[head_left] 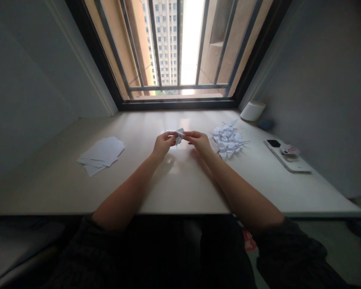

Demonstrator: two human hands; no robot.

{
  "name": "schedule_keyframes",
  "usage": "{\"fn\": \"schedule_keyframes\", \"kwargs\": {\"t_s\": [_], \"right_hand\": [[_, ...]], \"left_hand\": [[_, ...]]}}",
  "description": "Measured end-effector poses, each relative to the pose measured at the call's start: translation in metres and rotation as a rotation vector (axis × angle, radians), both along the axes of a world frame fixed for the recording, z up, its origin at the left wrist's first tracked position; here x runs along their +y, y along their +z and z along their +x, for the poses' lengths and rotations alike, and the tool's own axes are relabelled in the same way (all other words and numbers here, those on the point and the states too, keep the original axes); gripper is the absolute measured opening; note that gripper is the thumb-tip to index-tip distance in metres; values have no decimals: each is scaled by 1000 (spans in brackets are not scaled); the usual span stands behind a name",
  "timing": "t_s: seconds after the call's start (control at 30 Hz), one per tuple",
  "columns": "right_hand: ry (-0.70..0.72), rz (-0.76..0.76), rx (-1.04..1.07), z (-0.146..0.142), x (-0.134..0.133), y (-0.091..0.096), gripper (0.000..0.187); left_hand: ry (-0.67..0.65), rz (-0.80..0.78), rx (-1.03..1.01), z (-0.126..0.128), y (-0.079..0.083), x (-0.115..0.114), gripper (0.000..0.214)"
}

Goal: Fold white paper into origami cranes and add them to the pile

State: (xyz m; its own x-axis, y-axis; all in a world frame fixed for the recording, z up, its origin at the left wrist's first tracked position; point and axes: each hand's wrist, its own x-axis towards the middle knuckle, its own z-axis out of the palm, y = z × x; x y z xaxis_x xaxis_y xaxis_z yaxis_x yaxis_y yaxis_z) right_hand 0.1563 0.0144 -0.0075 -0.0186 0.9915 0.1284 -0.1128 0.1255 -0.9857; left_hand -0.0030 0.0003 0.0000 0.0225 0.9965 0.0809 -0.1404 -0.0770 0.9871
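Note:
A small piece of folded white paper [179,137] is held up between my two hands, above the middle of the white table. My left hand [164,143] pinches its left side between thumb and fingers. On the other side, the fingers of my right hand [198,139] close on its right edge. The paper has several pointed folds, and my fingertips hide part of it. Just right of my right hand lies a heap of folded white paper pieces [228,138] with pointed ends. A loose stack of flat white paper sheets [104,152] rests to the left.
Beyond the table [174,192] is a barred window [180,92]. At the back right corner stands a white cylindrical object [252,110] beside a blurred dark blue item [266,124]. A phone [289,160] or similar flat pale device lies near the right wall.

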Motion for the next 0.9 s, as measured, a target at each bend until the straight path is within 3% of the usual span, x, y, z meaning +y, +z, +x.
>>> {"fn": "schedule_keyframes", "kwargs": {"t_s": [0.27, 0.43, 0.6, 0.9], "right_hand": [[54, -134, 129, 1, -2, -2, 28], [46, -117, 112, 2, -4, -1, 31], [14, -78, 107, 0, -3, -2, 33], [-36, -78, 186, -6, -2, -4, 33]], "left_hand": [[32, 14, 107, -1, -1, -1, 42], [68, 140, 204, -2, 0, 0, 48], [66, 204, 136, -2, 4, 1, 46], [29, 150, 50, 3, 5, -5, 49]]}}
